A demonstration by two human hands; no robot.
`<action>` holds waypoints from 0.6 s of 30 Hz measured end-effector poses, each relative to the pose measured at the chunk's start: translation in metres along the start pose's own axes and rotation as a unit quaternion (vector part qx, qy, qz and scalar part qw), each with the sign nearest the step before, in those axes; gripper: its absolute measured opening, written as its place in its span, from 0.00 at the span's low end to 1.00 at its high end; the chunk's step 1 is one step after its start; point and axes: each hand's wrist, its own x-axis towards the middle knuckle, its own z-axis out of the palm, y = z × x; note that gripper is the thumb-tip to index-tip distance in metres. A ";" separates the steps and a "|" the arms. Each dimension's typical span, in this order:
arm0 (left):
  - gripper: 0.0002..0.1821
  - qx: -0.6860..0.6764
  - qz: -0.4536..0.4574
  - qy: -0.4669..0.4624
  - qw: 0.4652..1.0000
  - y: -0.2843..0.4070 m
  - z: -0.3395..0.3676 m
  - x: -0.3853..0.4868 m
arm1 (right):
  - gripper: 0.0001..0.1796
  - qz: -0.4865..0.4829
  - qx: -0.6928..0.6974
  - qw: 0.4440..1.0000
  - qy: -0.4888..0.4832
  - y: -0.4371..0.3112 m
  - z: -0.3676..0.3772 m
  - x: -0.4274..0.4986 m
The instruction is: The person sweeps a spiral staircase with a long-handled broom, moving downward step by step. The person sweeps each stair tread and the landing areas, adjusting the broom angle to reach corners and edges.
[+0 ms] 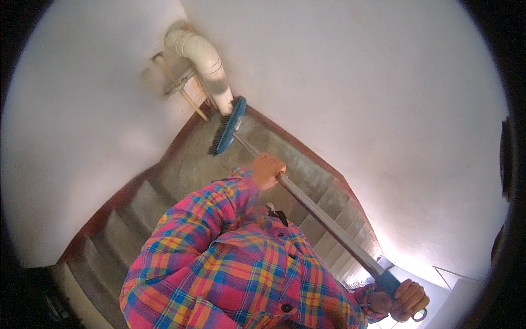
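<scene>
A broom with a blue head (232,126), dark bristles and a long metal handle (328,224) slants across the view. My left hand (268,169) is closed around the handle fairly near the head. Lower right, my right hand (409,300) grips the blue end of the handle, where a hanging loop sticks out. The bristles point left, over the concrete landing (191,150) beside the foot of a cream drainpipe (205,57). Whether they touch the floor or the pipe I cannot tell.
Concrete steps (137,209) run along the lower left, and more stairs (333,246) lie at the right. A thin pipe (191,103) stands beside the drainpipe. White walls (349,82) with a dark red skirting band (296,144) enclose the landing corner.
</scene>
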 end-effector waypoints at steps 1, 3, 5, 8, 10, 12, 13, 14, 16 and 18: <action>0.07 -0.008 -0.002 0.008 1.000 0.003 -0.002 -0.010 | 0.18 -0.016 -0.010 1.000 -0.023 0.002 0.000 -0.001; 0.09 -0.012 -0.043 0.009 0.999 -0.004 -0.006 -0.029 | 0.16 -0.010 -0.016 0.996 -0.088 0.010 -0.015 -0.009; 0.10 0.007 -0.094 0.066 0.993 -0.024 -0.017 -0.063 | 0.07 0.004 0.037 0.996 0.076 0.029 -0.076 -0.067; 0.10 0.053 -0.171 0.128 0.975 -0.045 -0.007 -0.091 | 0.05 0.106 0.146 0.980 -0.086 0.129 -0.016 -0.029; 0.09 0.053 -0.304 0.087 0.947 -0.067 -0.008 -0.120 | 0.08 0.200 0.152 0.944 -0.215 0.197 0.035 -0.001; 0.10 0.027 -0.348 0.119 0.929 -0.084 -0.003 -0.154 | 0.12 0.268 0.108 0.904 -0.316 0.248 0.076 0.014; 0.10 0.014 -0.366 0.134 0.921 -0.096 0.002 -0.169 | 0.12 0.303 0.040 0.869 -0.389 0.270 0.093 0.019; 0.10 0.027 -0.382 0.105 0.918 -0.109 0.010 -0.182 | 0.11 0.307 0.067 0.870 -0.381 0.293 0.116 0.015; 0.10 0.064 -0.433 0.046 0.898 -0.129 0.025 -0.220 | 0.10 0.323 0.113 0.857 -0.385 0.346 0.159 -0.012; 0.11 0.068 -0.431 0.125 0.891 -0.147 0.048 -0.244 | 0.10 0.346 0.105 0.846 -0.392 0.375 0.183 -0.026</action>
